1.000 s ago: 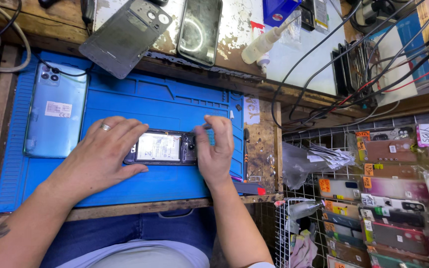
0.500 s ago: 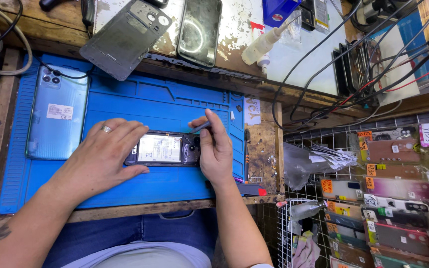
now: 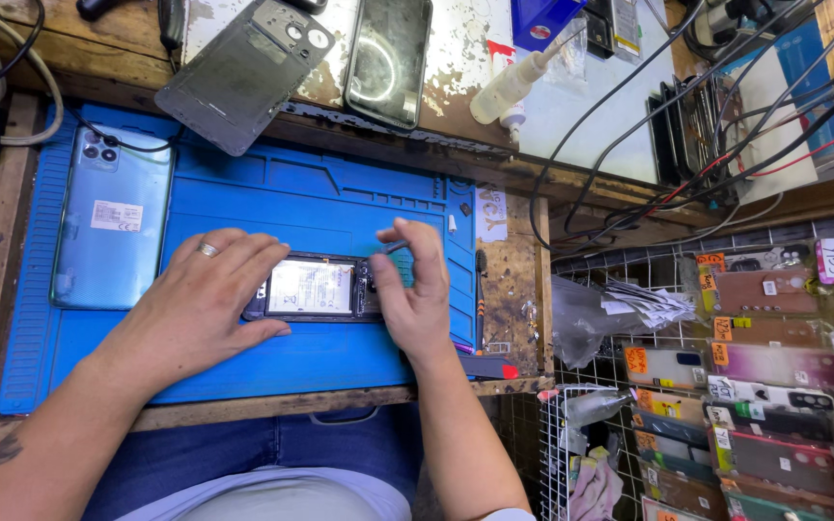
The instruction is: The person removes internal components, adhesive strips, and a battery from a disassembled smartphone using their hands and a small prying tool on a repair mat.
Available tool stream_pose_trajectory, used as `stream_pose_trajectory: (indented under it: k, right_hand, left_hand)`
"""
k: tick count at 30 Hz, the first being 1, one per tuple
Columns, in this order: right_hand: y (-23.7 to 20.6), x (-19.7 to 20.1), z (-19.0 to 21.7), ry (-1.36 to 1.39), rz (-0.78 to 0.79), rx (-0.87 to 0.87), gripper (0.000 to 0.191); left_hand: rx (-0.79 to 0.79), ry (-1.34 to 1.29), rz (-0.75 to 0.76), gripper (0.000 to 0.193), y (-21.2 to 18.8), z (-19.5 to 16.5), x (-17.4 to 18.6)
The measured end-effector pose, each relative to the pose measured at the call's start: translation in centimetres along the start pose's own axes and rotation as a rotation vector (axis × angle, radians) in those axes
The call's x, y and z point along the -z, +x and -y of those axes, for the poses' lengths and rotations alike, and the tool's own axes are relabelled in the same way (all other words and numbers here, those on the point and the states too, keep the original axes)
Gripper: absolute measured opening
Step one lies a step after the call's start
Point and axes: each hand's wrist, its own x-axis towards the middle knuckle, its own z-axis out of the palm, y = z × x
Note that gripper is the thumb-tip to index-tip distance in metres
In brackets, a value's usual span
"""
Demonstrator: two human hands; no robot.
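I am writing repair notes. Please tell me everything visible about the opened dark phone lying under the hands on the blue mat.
The opened dark phone lies flat, back cover removed, long side across the blue silicone work mat. A pale rectangular battery with a printed label fills its middle; darker boards sit at the right end. The left hand presses on its left end. The right hand rests over its right end, holding a small dark tool whose kind is unclear.
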Motion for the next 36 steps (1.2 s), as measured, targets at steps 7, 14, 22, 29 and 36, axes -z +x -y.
stream_pose_trajectory:
  k: [7,14,22,29,36]
  right_hand:
    - [-1.3,-0.2,0.6,0.179,-0.119,-0.098,0.049]
    - [-3.6,5.4,2.2,0.17,-0.228,-0.174,0.042]
    - [-3.5,14.5,8.1,-0.44,0.565,-0.325,0.038]
    - [-5.4,11.6,7.6,-0.524,0.492,-0.301,0.027]
    - [-5.1,12.4,8.3,-0.49,0.648,-0.227,0.023]
  left_hand:
    - [-0.044,-0.013,-0.031,0.083,-0.5,-0.4,0.0]
    - [-0.092,0.048,-0.036,0.065,-0.4,-3.6,-0.3]
    - [-0.119,0.089,0.044,0.07,0.1,-4.9,0.2]
    - [-0.1,0.085,0.063,0.071,-0.5,-4.0,-0.4]
    - [-0.083,0.067,0.067,0.07,-2.1,-5.3,0.5]
